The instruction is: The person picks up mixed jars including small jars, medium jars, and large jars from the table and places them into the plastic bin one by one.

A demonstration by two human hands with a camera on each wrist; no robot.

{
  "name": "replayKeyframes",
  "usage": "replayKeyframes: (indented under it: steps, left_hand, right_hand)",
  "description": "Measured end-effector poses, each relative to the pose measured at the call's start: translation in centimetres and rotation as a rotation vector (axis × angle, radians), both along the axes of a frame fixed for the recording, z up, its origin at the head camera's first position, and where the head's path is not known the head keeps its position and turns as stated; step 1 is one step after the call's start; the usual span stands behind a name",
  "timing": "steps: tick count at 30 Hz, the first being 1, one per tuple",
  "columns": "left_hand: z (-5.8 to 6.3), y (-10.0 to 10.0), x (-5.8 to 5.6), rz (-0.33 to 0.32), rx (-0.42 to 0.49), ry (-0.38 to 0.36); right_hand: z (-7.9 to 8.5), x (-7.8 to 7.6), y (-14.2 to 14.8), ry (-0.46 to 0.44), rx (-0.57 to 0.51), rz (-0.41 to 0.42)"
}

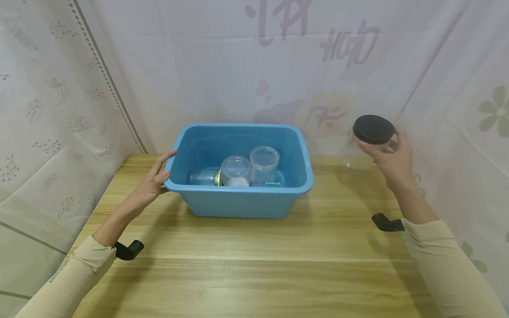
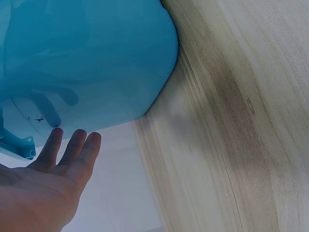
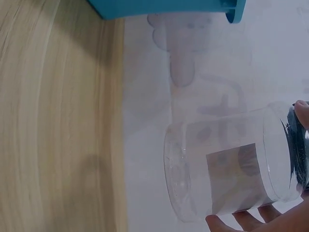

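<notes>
At the left end of a blue plastic tub [image 1: 238, 203], my left hand [image 1: 149, 185] holds the rim, with thumb and index finger over it. Its other three fingers [image 2: 87, 152] stretch out below the rim, beside the outer wall. Off to the tub's right, my right hand [image 1: 400, 165] grips a clear plastic jar [image 3: 193, 140] with a black lid [image 1: 374, 129], raised over the table's back edge. A pale label [image 3: 236, 176] shows on its side. Inside the tub are a gold-lidded jar [image 1: 204, 176] on its side and two clear-lidded jars [image 1: 236, 165] [image 1: 264, 161].
The tub stands on a wood-grain table [image 1: 254, 274], near its back edge. Printed curtains [image 1: 199, 66] hang behind the table and along both sides. Black curved brackets [image 1: 129, 250] stick out at both sleeve cuffs. A teal label [image 1: 273, 184] shows low in the tub.
</notes>
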State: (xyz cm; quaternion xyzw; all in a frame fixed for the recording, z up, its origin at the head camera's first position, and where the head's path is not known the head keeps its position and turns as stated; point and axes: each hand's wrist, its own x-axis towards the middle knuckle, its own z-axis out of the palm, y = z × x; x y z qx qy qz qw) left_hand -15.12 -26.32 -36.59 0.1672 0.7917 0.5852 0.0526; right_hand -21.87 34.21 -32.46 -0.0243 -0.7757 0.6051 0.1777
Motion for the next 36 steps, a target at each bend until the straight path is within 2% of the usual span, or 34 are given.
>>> replayKeyframes:
  steps: [6, 18, 26, 36]
  left_hand:
    - [0.0, 0.1, 0.1, -0.006, 0.018, -0.003]
    - [0.0, 0.1, 0.0, 0.002, 0.020, -0.012]
    - [0.1, 0.2, 0.0, 0.003, 0.022, -0.013]
    - [0.1, 0.1, 0.1, 0.004, 0.019, -0.015]
  right_hand:
    - [0.2, -0.2, -1.0, 0.030, -0.019, 0.018]
    - [0.5, -0.4, -2.1, 0.078, 0.052, 0.038]
    - [1.8, 0.1, -3.4, 0.096, 0.159, 0.046]
    - [3.3, 0.2, -4.7, 0.120, 0.225, 0.057]
